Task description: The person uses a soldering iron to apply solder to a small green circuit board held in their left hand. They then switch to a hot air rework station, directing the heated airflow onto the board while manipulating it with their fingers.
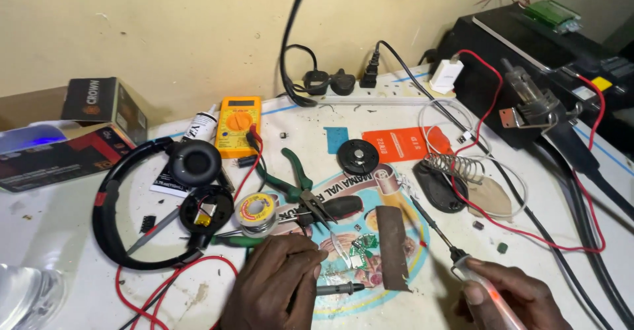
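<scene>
Near the front edge of the cluttered table (59,237), the left hand (277,280) is curling its fingers closed, pinching a pair of tweezers (340,249) whose tips are pointing right toward a small green circuit board (362,254). Lying just under that hand, a black probe (340,289) is pointing right. Further right, the right hand (512,300) is gripping the pale handle of a soldering iron (456,251), fingers wrapped closed around it, its thin dark shaft slanting up and left and ending near a brown rectangular strip (393,247) that is lying just beside the board. Just beyond the left hand, a spool of solder wire (256,212) is sitting beside green-handled pliers (294,178). Left of these, black headphones (142,198) are lying with one ear cup opened. Farther back, a yellow multimeter (239,124) is resting near a white power strip (376,92) against the wall. Right of centre, a coiled iron stand (456,168) is sitting among red and white wires, well apart from both hands
</scene>
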